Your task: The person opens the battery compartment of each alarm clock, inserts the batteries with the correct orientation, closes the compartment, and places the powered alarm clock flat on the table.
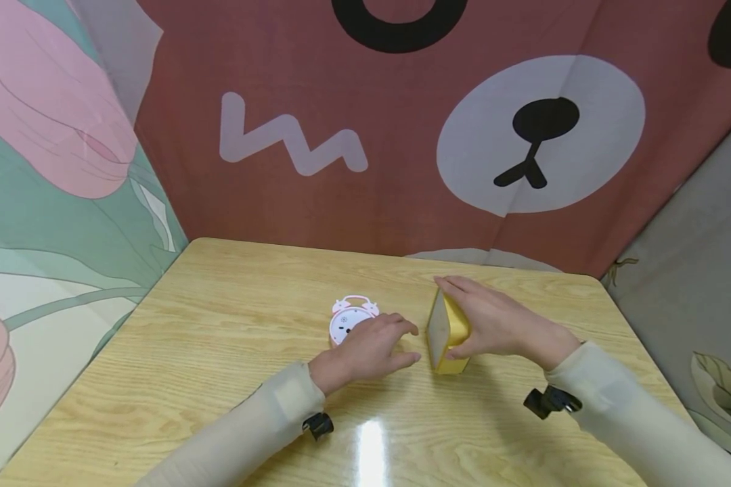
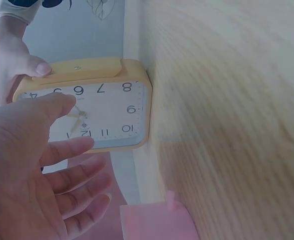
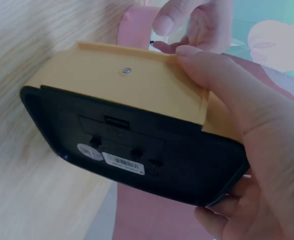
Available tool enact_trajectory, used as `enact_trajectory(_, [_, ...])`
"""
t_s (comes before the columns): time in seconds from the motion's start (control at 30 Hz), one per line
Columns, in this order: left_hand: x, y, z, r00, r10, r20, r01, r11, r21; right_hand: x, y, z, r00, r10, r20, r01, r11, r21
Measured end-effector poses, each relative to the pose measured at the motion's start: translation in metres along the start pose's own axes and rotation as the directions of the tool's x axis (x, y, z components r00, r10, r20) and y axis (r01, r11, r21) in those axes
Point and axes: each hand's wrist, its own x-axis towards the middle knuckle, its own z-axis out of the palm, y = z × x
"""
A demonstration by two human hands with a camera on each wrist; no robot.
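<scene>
A yellow rectangular alarm clock point(image 1: 446, 336) stands on the wooden table point(image 1: 219, 338), its white dial point(image 2: 111, 114) facing left and its black back point(image 3: 131, 150) toward my right wrist. My right hand point(image 1: 481, 318) grips it, fingers over the yellow top point(image 3: 121, 75) and thumb low on the near side. A small pink-and-white round alarm clock point(image 1: 348, 316) stands just left of it. My left hand point(image 1: 378, 346) lies between the two clocks with straight, relaxed fingers point(image 2: 71, 177), holding nothing and partly covering the pink clock.
Printed fabric walls enclose the table on the left, back and right. The table's far edge point(image 1: 371, 251) meets the bear-print cloth point(image 1: 524, 135). Bare wood lies to the left and near side of the clocks.
</scene>
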Motion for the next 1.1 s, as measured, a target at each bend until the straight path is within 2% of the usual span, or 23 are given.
enact_trajectory(0.2, [-0.002, -0.001, 0.002, 1.0, 0.002, -0.01, -0.002, 1.0, 0.012, -0.001, 0.003, 0.005, 1.0, 0.022, -0.018, -0.021, 0.998, 0.053])
enact_trajectory(0.53, [-0.004, -0.003, 0.001, 1.0, -0.021, 0.009, 0.022, 1.0, -0.005, -0.002, 0.007, 0.009, 0.998, 0.031, -0.051, -0.025, 0.994, 0.107])
enact_trajectory(1.1, [-0.006, -0.007, 0.0, 1.0, -0.021, 0.008, 0.021, 1.0, 0.014, -0.019, 0.024, 0.017, 0.989, 0.099, -0.11, -0.07, 0.968, 0.241])
